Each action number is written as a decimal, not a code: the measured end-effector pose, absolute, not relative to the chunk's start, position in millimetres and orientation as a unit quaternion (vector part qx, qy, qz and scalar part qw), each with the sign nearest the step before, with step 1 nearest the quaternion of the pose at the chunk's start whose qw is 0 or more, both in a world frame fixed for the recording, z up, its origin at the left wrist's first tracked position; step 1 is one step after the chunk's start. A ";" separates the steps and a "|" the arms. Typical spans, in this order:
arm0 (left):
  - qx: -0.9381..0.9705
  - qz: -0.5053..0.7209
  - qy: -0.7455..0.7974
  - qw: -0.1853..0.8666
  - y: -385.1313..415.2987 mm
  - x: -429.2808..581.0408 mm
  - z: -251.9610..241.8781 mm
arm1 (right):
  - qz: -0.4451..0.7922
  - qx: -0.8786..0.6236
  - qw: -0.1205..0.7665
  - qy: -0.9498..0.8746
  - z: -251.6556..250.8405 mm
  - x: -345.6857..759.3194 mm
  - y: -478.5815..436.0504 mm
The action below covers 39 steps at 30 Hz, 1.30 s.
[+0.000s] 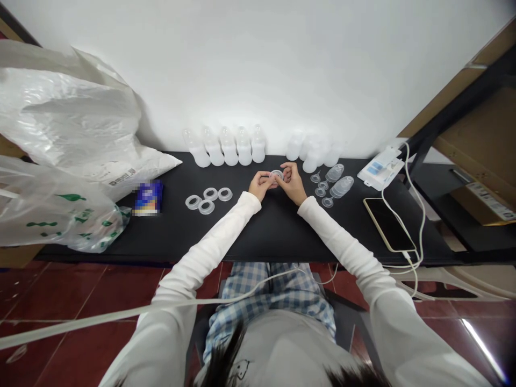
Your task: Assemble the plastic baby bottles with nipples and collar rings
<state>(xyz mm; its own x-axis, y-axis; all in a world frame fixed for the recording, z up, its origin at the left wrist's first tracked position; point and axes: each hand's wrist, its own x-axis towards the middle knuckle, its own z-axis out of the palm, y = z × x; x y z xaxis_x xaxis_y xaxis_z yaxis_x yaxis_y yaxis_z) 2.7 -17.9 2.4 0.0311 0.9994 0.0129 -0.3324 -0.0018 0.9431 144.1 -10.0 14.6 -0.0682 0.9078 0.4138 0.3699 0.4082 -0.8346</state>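
Note:
Between both hands, above the middle of the black table, is a white bottle collar ring (277, 174). My left hand (262, 184) pinches its left side, and my right hand (292, 184) grips it from the right with thumb and fingers. Whether a nipple sits inside the ring is too small to tell. Several loose collar rings (206, 207) lie left of my hands. To the right are clear nipples (321, 191) and translucent domed caps (342, 186). Capped baby bottles (228, 146) form a row at the wall; bottles without caps (312, 153) are grouped behind my right hand.
White plastic bags (68, 118) and a blurred blue packet (148, 198) occupy the left end of the table (169, 236). At the right lie a phone (389, 224) with a charging cable (421, 215) and a white box (381, 167). Another cable (161, 308) crosses over my lap.

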 end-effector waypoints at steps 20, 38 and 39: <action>0.520 0.569 0.448 0.453 -19.2 -4.1 -4.5 | 0.279 -0.445 0.448 -0.723 8.1 141.5 -16.0; 0.479 0.566 0.470 0.478 -16.5 -1.9 -5.0 | 0.412 -0.431 0.478 -0.645 -0.1 146.2 -10.1; 0.484 0.563 0.477 0.469 -16.6 -2.3 -5.5 | 0.407 -0.436 0.479 -0.644 -1.5 145.5 -9.6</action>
<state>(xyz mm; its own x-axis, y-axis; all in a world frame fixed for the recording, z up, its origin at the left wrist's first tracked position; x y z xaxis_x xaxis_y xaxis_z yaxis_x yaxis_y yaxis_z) -2.3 -16.6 -5.5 -0.0906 0.9911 0.0975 -0.0663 -0.1036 0.9924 145.5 -9.6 -1.5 -0.1609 0.9514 0.2627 0.1710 0.2890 -0.9419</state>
